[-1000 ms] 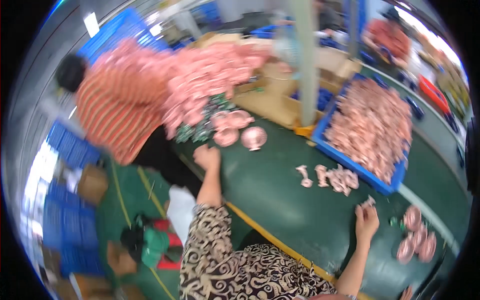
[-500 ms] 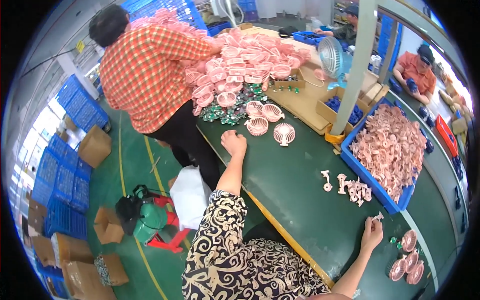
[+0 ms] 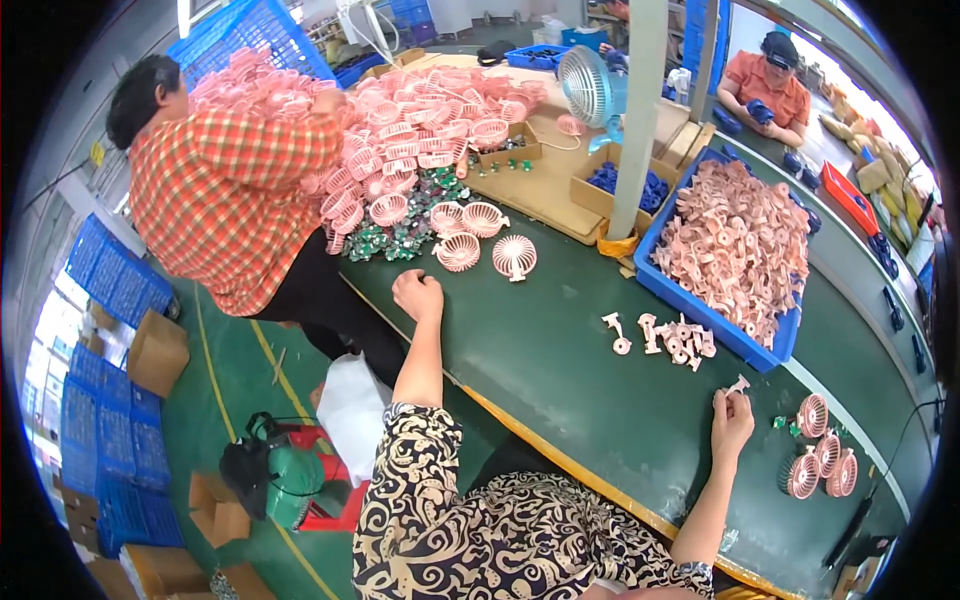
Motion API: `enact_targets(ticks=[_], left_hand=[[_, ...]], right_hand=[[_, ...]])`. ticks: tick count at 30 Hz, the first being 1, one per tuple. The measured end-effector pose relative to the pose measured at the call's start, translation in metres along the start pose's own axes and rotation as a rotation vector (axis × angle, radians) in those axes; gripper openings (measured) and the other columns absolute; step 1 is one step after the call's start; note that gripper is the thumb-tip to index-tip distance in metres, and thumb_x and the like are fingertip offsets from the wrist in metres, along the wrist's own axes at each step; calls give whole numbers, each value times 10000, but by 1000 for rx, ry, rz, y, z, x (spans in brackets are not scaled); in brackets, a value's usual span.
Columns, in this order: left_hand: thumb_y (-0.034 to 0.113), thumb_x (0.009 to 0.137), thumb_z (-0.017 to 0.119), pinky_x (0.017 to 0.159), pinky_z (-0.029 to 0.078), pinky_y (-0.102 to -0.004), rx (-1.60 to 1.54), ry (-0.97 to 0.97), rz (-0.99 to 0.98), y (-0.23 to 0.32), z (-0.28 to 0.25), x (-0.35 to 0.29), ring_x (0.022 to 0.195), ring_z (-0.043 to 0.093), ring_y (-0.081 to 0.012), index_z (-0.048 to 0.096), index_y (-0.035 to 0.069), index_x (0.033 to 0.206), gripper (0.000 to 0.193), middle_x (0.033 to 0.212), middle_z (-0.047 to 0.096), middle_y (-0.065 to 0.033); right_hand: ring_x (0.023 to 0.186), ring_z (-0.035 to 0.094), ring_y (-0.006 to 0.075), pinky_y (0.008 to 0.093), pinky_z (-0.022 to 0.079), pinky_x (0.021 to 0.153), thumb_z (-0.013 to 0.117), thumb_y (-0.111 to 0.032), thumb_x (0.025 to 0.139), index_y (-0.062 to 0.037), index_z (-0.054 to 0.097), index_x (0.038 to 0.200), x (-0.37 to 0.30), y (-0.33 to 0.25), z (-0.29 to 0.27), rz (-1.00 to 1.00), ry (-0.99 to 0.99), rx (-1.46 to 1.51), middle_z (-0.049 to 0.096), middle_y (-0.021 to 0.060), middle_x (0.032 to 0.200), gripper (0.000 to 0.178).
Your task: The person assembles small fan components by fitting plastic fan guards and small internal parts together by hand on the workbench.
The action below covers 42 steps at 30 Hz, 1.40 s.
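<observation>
Nearest, the wearer's patterned clothing borders the green, yellow-edged worktop. Right hand, over the worktop's right side: grip clamped on a small pink part, one end of which projects past the fingertips. To the right of this hand, four pink right-hand cages are grouped, with green pieces beside them. Slightly farther, loose parts, also pink, lie in a cluster, one of them apart at its left. Left hand, near the worktop's left edge: fingers curled; whether the grip is fully together or contains anything cannot be told.

Ahead of the left hand, three pink left-hand cages are bunched, and a single cage lies just to their right. Beyond the loose parts, a blue tray is heaped with similar pieces. Behind the left-hand cages, green boards adjoin a large pink heap; a person in a checked shirt stands at its left. Farther back: a box of blue pieces, a pole and a fan. Far right, a seated person in orange holds a dark blue object.
</observation>
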<state>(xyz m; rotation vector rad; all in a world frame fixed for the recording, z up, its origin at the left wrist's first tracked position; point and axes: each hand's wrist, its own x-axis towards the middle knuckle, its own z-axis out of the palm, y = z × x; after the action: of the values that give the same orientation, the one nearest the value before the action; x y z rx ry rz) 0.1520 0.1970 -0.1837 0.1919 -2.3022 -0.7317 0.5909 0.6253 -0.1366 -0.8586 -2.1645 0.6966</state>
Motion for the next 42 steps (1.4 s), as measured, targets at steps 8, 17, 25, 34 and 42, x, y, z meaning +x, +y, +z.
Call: enact_targets(ticks=[8, 17, 25, 34, 42], left_hand=[[121, 761, 694, 1004, 465, -490, 48, -76, -51, 4, -8, -2, 1119, 612, -358, 756, 61, 942, 200, 1078, 708, -156], [134, 763, 697, 1009, 467, -483, 56, -57, -6, -8, -5, 8, 1116, 616, -357, 759, 68, 943, 201, 1080, 714, -138], [201, 786, 674, 906, 552, -464, 75, -131, 108, -8, -2, 0, 966, 706, -353, 809, 85, 974, 258, 1022, 759, -151], [245, 1005, 535, 1107, 427, -504, 172, -444, 427, -14, -21, -46, 1282, 541, -438, 582, -100, 1313, 464, 1371, 582, -288], [631, 943, 621, 1137, 390, -510, 206, -474, 474, -30, -52, -95, 1356, 488, -437, 502, 40, 1480, 808, 1482, 503, -288]], right_hand=[[591, 514, 160, 321, 426, 569, 759, -134, 904, -12, 718, 912, -1, 1, -1, 1, 7, 38, 539, 57, 717, 129], [595, 567, 229, 361, 459, 590, 763, -161, 888, -17, 718, 882, 3, -7, 2, 31, 6, -5, 567, 90, 710, 151], [697, 676, 332, 451, 533, 619, 763, -241, 860, -70, 700, 804, 4, 8, 2, -11, 69, -55, 660, 126, 786, 191], [771, 696, 333, 465, 568, 685, 706, -306, 886, -70, 691, 858, -2, 15, 6, 8, 83, -94, 684, 130, 856, 238], [758, 682, 320, 446, 558, 671, 711, -286, 886, -47, 675, 835, 4, 4, 12, -13, 99, -68, 652, 118, 830, 247]])
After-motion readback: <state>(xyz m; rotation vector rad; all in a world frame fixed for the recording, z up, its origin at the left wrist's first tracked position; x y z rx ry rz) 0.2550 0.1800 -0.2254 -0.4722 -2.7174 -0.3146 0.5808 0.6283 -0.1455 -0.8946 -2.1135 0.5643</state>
